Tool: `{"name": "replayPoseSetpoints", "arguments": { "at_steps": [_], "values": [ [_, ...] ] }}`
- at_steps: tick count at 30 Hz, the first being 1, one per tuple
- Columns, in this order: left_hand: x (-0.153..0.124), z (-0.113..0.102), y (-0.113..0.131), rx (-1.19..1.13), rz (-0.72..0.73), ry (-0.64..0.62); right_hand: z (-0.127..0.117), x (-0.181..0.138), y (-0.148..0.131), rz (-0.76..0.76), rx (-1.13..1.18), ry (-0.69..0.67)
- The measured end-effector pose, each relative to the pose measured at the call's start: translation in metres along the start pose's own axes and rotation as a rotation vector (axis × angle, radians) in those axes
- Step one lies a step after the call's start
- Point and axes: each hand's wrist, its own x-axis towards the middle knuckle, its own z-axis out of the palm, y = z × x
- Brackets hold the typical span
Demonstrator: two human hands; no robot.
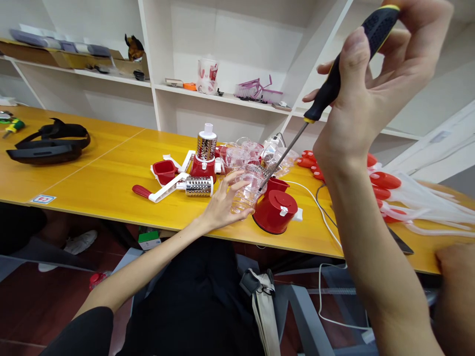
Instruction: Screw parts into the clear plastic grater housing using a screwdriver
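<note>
High at the right, my right hand is closed around the black and yellow handle of a long screwdriver. Its metal shaft slants down to the left, and the tip meets the rim area of a clear plastic piece; whether it touches a screw is too small to tell. My left hand grips that clear piece from the left, thumb in front and fingers over it. Just right of it stands a red grater base. To the left lie a metal grating drum with a white crank and red handle.
An assembled drum grater, a red hopper and several clear plastic cups stand behind. Red-and-white long-handled items fill the right side, beside a white cable. A black headset lies far left. Another person's arm shows at right.
</note>
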Motion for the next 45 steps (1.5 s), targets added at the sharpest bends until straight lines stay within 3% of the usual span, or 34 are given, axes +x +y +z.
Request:
{"name": "replayPoseSetpoints", "arguments": {
  "at_steps": [36,45],
  "values": [
    [0.0,-0.001,0.0,-0.004,-0.005,-0.014,-0.002,-0.002,0.008,0.037,0.149,-0.04],
    [0.0,-0.001,0.0,-0.013,-0.006,-0.015,-0.003,0.003,0.009,-0.051,0.222,-0.262]
  ]
}}
